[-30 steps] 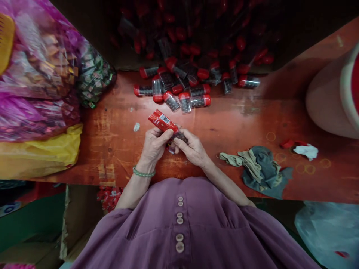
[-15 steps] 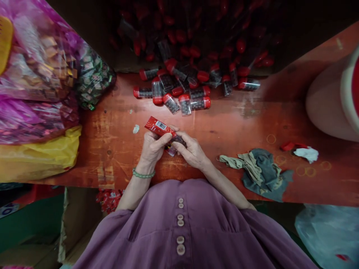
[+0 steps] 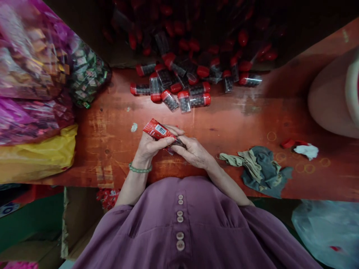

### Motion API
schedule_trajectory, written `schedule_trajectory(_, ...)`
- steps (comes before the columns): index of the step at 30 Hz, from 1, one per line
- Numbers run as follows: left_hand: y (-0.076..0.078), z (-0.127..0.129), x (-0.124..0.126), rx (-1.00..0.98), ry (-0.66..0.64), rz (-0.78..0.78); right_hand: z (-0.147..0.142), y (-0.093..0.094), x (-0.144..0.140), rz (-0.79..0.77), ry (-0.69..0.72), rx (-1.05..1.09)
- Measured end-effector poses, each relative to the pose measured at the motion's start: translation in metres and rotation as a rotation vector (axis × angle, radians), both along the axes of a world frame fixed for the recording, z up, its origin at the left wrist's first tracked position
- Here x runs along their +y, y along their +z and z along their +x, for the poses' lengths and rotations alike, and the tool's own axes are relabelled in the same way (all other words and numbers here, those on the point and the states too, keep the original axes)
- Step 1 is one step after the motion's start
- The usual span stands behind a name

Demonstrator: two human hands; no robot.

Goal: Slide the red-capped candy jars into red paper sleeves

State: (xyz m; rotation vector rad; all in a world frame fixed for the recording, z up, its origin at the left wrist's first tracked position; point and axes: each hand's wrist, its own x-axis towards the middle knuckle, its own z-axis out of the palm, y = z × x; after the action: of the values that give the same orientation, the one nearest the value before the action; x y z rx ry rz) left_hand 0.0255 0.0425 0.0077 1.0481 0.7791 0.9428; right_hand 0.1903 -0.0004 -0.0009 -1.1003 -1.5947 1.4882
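My left hand (image 3: 151, 144) is closed around a red printed wrapper (image 3: 156, 127) with a white barcode label, its flat end pointing up and left. At the wrapper's lower right end, my right hand (image 3: 193, 151) pinches a small dark-filled clear tube (image 3: 178, 142), which meets the wrapper or sits partly inside it; the fingers hide how far. Both hands are close together above the table. Ahead of them lies a pile of clear tubes with red caps (image 3: 184, 101), filled with dark balls.
A dark open box (image 3: 123, 59) at the back spills the tubes onto the red table (image 3: 238, 119). Bags of small wrapped pieces (image 3: 36, 74) and a yellow bag (image 3: 42, 153) stand left. To the right are crumpled cloths (image 3: 262, 170), a white scrap (image 3: 307, 151) and a pale bucket (image 3: 331, 93).
My left fingers now stretch further along the wrapper, and the wrapper's flat end has tipped slightly. My right hand stays at the tube end, a little lower. The view has shifted slightly.
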Motion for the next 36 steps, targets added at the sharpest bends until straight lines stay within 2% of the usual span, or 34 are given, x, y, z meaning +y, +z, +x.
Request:
schedule_trajectory(5,-0.001,0.004,-0.004,-0.003,0.083,-0.095,-0.006,-0.001,-0.001,-0.101,-0.076,0.140)
schedule_trajectory(10,-0.002,0.003,-0.003,0.064,0.218,-0.193,-0.012,-0.003,0.000,-0.231,-0.047,0.254)
schedule_trajectory(12,-0.002,0.006,0.000,0.085,0.264,-0.237,-0.011,-0.003,0.004,-0.186,-0.074,0.153)
schedule_trajectory(16,0.001,0.015,0.002,0.105,0.328,-0.311,-0.006,0.003,0.010,-0.045,-0.152,-0.182)
schedule_trajectory(20,0.004,0.018,-0.001,0.081,0.346,-0.325,-0.004,0.007,0.010,0.044,-0.224,-0.166)
schedule_trajectory(24,0.003,0.016,-0.002,0.074,0.403,-0.392,-0.006,0.008,0.008,0.035,-0.297,-0.109)
schedule_trajectory(29,0.002,0.029,-0.004,0.049,0.378,-0.496,-0.010,0.007,0.000,0.049,-0.405,-0.090)
schedule_trajectory(34,0.008,0.053,-0.010,0.002,0.292,-0.585,-0.013,-0.006,-0.008,-0.006,-0.531,0.006)
schedule_trajectory(36,0.011,0.057,-0.012,-0.017,0.269,-0.571,-0.011,-0.010,-0.008,-0.023,-0.559,0.051)
